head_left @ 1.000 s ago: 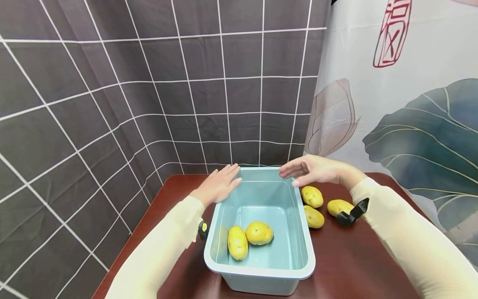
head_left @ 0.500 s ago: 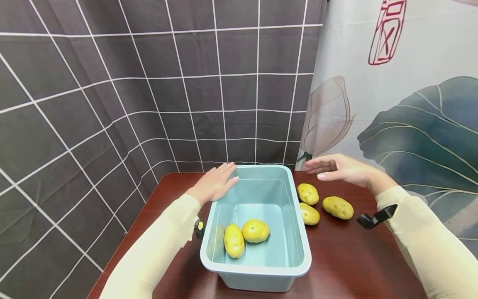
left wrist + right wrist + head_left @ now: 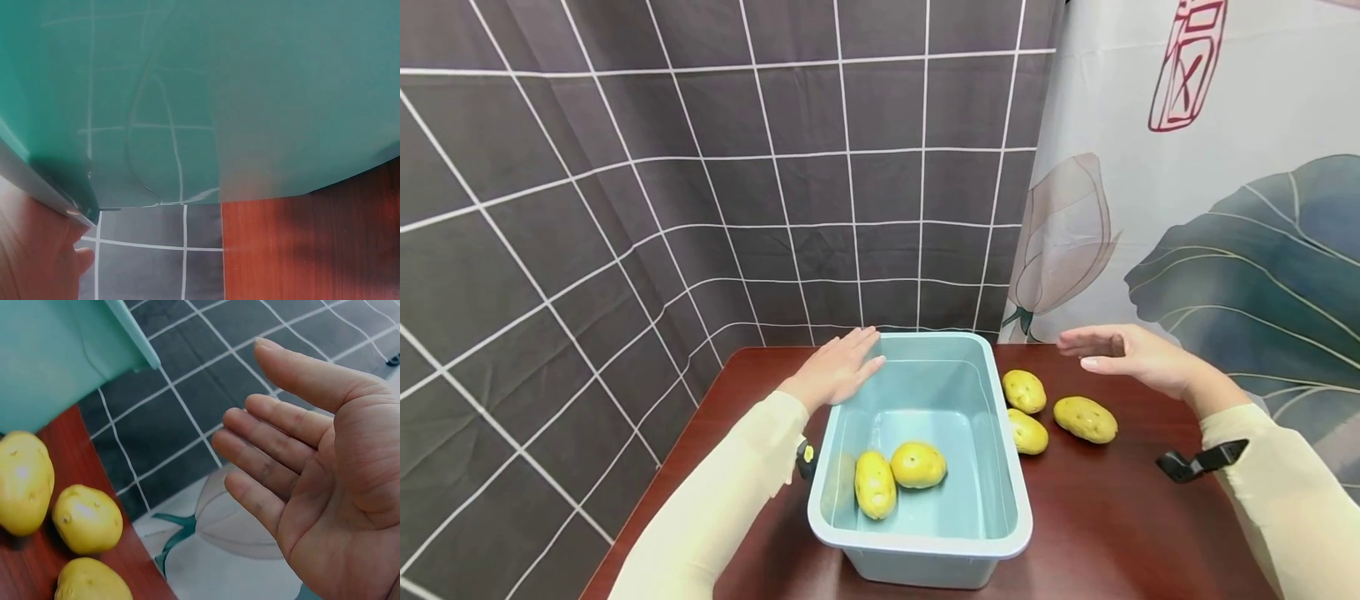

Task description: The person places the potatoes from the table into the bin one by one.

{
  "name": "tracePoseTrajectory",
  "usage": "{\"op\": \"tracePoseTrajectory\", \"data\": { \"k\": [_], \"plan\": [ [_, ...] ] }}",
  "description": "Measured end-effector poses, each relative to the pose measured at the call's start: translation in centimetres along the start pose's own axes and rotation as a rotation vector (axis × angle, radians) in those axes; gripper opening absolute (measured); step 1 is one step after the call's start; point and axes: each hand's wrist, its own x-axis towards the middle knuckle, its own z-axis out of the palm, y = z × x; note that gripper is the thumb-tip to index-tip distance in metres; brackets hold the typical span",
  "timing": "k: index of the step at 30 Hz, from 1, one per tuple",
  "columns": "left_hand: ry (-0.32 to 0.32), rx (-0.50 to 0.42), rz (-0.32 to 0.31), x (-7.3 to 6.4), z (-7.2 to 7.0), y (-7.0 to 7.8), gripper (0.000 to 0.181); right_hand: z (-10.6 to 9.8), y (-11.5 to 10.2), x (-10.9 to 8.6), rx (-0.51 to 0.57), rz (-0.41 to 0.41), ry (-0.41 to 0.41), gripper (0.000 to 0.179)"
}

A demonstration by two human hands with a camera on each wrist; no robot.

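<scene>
A pale blue plastic tub (image 3: 925, 546) stands on the table with two yellow potatoes inside, one oblong potato (image 3: 876, 486) and one rounder potato (image 3: 918, 465). My left hand (image 3: 837, 368) rests flat on the tub's far left rim, fingers straight. In the left wrist view the tub's outer wall (image 3: 262, 112) fills most of the picture, with part of that hand (image 3: 37, 250) at its lower left. My right hand (image 3: 1138, 358) hovers with relaxed fingers and an empty palm (image 3: 325, 487), beyond and right of three potatoes beside the tub: a far one (image 3: 1024, 391), a near one (image 3: 1028, 432) and a right one (image 3: 1086, 419).
The reddish-brown wooden table (image 3: 1112, 525) carries everything. A dark grid-patterned curtain (image 3: 880, 192) hangs behind and to the left, and a white curtain with a printed lotus (image 3: 1063, 242) hangs at the right. Each wrist wears a black camera mount (image 3: 1202, 460).
My right hand has moved right, away from the tub's far right rim and past the loose potatoes. The left hand stays on the rim, and the potatoes lie as before.
</scene>
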Motion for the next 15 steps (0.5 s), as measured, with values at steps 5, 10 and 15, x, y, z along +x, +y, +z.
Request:
{"op": "tracePoseTrajectory", "data": {
  "k": [5, 10, 15],
  "plan": [
    [0.014, 0.004, 0.0, 0.1, 0.3, 0.1, 0.064, -0.1, 1.2, -1.4, -0.035, 0.018, 0.049, 0.046],
    [0.008, -0.005, -0.008, 0.2, 0.3, 0.1, 0.065, -0.1, 2.2, -2.6, -0.041, 0.023, 0.091, 0.048],
    [0.018, 0.003, -0.006, 0.2, 0.4, 0.0, 0.065, 0.2, 3.2, -3.6, -0.039, 0.058, 0.15, 0.05]
  ]
}}
